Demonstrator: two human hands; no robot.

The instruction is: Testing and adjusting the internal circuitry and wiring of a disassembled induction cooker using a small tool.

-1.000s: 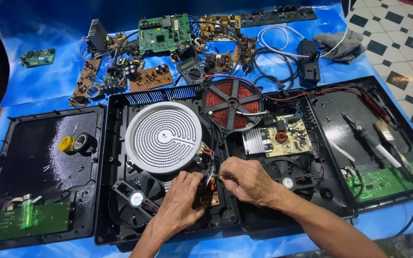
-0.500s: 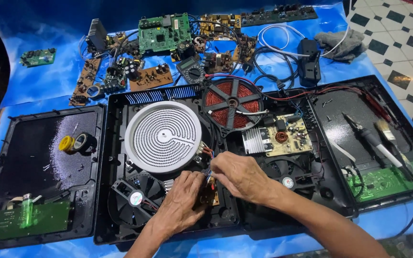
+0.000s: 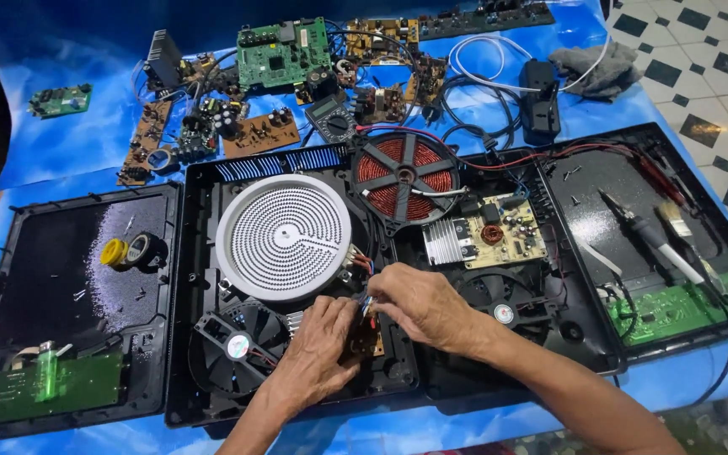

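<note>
Both hands pinch one wire bundle [image 3: 365, 305] inside the open cooktop shell [image 3: 212, 404]: left hand [image 3: 318, 352], right hand [image 3: 421, 305]. Two fans, two round heater coils.

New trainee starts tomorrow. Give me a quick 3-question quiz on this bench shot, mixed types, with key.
1. True or false: both hands work at the wire bundle just below the white heater disc.
2. What lies right of the white disc? A) copper coil B) yellow tape roll C) grey rag
3. Fill in: a black ___ sits by the left hand, bottom left of the open casing.

Key: 1 true. 2 A, the copper coil. 3 fan.
</note>
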